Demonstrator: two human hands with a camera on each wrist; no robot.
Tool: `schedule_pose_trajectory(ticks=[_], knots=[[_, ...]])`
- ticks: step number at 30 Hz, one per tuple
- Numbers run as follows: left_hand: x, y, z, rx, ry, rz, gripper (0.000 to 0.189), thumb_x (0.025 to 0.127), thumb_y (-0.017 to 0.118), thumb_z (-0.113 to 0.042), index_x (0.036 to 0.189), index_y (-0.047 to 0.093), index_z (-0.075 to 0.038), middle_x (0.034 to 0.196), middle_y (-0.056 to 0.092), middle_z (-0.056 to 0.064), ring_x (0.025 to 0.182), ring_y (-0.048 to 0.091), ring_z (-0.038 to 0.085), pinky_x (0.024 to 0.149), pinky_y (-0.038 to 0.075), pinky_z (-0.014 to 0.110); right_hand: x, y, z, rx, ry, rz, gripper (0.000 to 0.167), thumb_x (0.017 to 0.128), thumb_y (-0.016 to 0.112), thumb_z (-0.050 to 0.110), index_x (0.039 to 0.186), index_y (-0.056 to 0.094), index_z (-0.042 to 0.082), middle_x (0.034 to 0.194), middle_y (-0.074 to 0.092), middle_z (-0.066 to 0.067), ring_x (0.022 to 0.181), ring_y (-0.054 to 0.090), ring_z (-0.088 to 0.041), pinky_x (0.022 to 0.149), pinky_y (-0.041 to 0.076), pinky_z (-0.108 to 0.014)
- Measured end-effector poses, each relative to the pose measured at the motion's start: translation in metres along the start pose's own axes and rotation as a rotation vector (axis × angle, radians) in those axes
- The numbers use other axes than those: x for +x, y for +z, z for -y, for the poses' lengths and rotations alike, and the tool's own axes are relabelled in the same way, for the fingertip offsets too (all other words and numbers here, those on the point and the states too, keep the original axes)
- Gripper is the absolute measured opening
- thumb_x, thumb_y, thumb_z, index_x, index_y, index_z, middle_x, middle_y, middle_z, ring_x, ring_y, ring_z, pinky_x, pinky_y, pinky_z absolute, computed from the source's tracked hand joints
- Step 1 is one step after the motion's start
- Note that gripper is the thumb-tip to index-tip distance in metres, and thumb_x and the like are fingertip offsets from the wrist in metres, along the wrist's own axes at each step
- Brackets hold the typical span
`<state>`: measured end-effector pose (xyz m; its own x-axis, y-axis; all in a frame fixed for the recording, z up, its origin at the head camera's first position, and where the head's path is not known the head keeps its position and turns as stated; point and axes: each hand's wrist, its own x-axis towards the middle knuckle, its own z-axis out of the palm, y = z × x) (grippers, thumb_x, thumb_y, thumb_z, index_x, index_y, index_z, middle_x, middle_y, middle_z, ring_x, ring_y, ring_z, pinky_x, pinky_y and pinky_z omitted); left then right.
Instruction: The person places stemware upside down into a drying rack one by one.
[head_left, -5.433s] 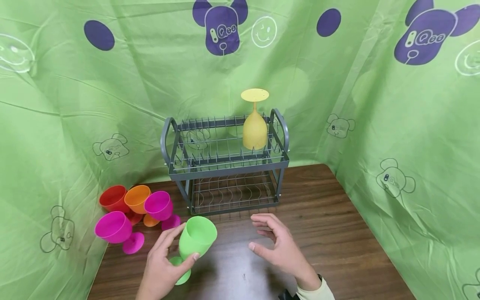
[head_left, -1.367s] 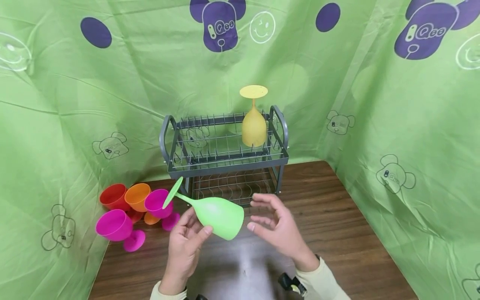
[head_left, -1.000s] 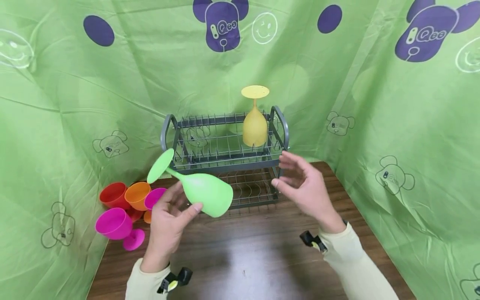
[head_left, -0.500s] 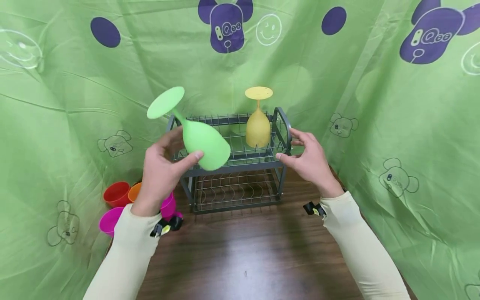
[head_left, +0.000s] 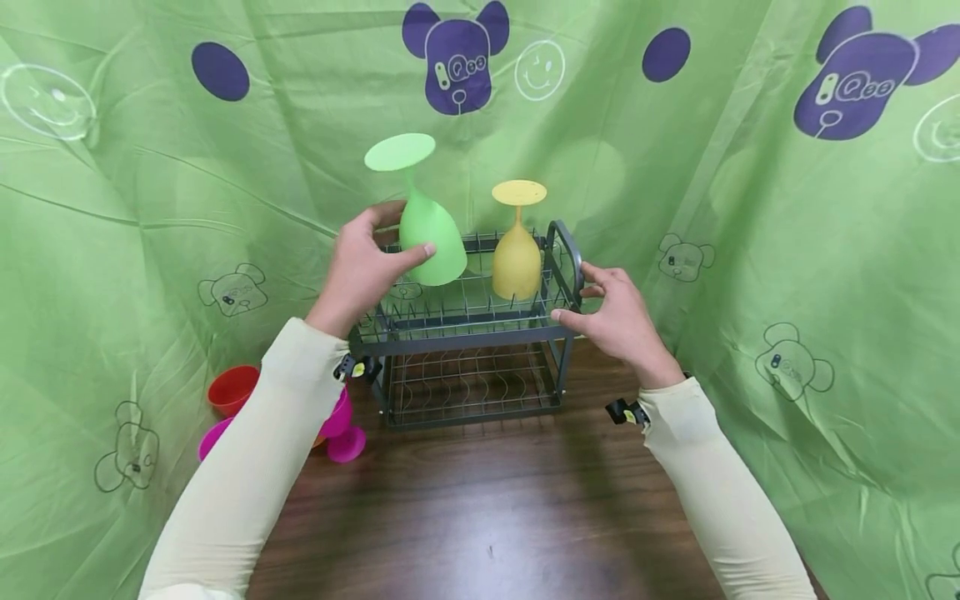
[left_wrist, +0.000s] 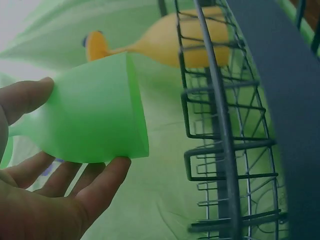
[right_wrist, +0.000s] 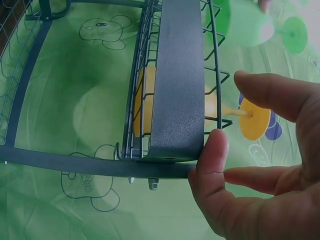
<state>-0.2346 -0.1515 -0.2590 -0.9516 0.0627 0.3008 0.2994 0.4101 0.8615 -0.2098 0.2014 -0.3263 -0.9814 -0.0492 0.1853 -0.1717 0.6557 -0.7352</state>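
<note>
In the head view, my left hand (head_left: 363, 262) holds a green plastic goblet (head_left: 438, 237) by its bowl, foot upward and slightly tilted. Thumb and fingers lie on opposite sides of the bowl in the left wrist view, its rim pointing toward the wires. The goblet is over the upper tier of a grey two-tier dish rack (head_left: 465, 340). On that tier's right side a yellow goblet (head_left: 516, 267) stands upside down. My right hand (head_left: 618, 321) is at the rack's right end, fingers touching the frame by the handle. Its thumb (right_wrist: 270, 90) stays apart from the wires.
At the left, partly hidden behind my left sleeve, stand a red goblet (head_left: 231, 390) and magenta goblets, one magenta foot (head_left: 347, 445) showing. Patterned green cloth (head_left: 720, 183) surrounds the brown wooden table (head_left: 480, 508). The rack's lower wire tier (head_left: 465, 383) sits near the table's back edge.
My left hand has lifted the green goblet from the table, turned it foot up and carried it over the rack. My right hand has moved forward to the rack's right end.
</note>
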Motion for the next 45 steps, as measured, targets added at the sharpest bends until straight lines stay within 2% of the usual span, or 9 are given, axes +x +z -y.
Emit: schedule_pose_trajectory(ticks=[5, 10, 18, 27, 35, 45], knots=[[0.024, 0.013, 0.004, 0.094, -0.024, 0.078, 0.08, 0.087, 0.088, -0.039, 0.156, 0.05, -0.021, 0.156, 0.057, 0.001, 0.136, 0.061, 0.023, 0.105, 0.059, 0.04, 0.0, -0.001, -0.002, 0.015, 0.012, 0.008, 0.098, 0.085, 0.089, 0.031, 0.165, 0.036, 0.011, 0.147, 0.046, -0.021, 0.133, 0.059, -0.036, 0.105, 0.051, -0.057], [0.035, 0.025, 0.012, 0.124, -0.028, 0.132, 0.077, 0.088, 0.087, -0.033, 0.154, 0.05, -0.015, 0.154, 0.057, 0.008, 0.135, 0.061, 0.028, 0.105, 0.058, 0.044, 0.002, 0.0, -0.004, 0.02, 0.011, 0.013, 0.097, 0.086, 0.089, 0.03, 0.165, 0.037, 0.01, 0.144, 0.048, -0.02, 0.131, 0.061, -0.035, 0.096, 0.056, -0.051], [0.038, 0.036, 0.027, 0.196, -0.039, 0.172, 0.077, 0.086, 0.088, -0.031, 0.151, 0.051, -0.011, 0.149, 0.061, 0.014, 0.134, 0.06, 0.03, 0.108, 0.055, 0.05, 0.003, 0.002, -0.005, 0.033, 0.002, -0.001, 0.097, 0.084, 0.091, 0.028, 0.164, 0.038, 0.011, 0.148, 0.048, -0.019, 0.129, 0.064, -0.036, 0.092, 0.06, -0.049], [0.039, 0.042, 0.037, 0.194, -0.068, 0.202, 0.077, 0.086, 0.089, -0.031, 0.148, 0.051, -0.009, 0.147, 0.061, 0.014, 0.134, 0.059, 0.031, 0.105, 0.056, 0.05, 0.004, 0.002, -0.005, 0.034, 0.025, -0.006, 0.098, 0.083, 0.092, 0.028, 0.164, 0.038, 0.013, 0.153, 0.047, -0.018, 0.128, 0.064, -0.032, 0.094, 0.06, -0.05], [0.04, 0.044, 0.038, 0.199, -0.074, 0.209, 0.076, 0.085, 0.09, -0.031, 0.147, 0.052, -0.009, 0.146, 0.06, 0.014, 0.134, 0.057, 0.033, 0.107, 0.054, 0.051, 0.004, 0.0, -0.005, 0.061, 0.002, 0.001, 0.098, 0.084, 0.091, 0.025, 0.164, 0.037, 0.009, 0.15, 0.047, -0.023, 0.128, 0.063, -0.038, 0.097, 0.062, -0.048], [0.04, 0.045, 0.038, 0.192, -0.109, 0.224, 0.076, 0.085, 0.09, -0.029, 0.146, 0.05, -0.011, 0.148, 0.057, 0.015, 0.133, 0.056, 0.034, 0.105, 0.055, 0.051, 0.002, 0.001, -0.005, 0.068, 0.0, 0.009, 0.099, 0.084, 0.091, 0.025, 0.164, 0.036, 0.009, 0.148, 0.047, -0.021, 0.126, 0.063, -0.035, 0.095, 0.063, -0.045]])
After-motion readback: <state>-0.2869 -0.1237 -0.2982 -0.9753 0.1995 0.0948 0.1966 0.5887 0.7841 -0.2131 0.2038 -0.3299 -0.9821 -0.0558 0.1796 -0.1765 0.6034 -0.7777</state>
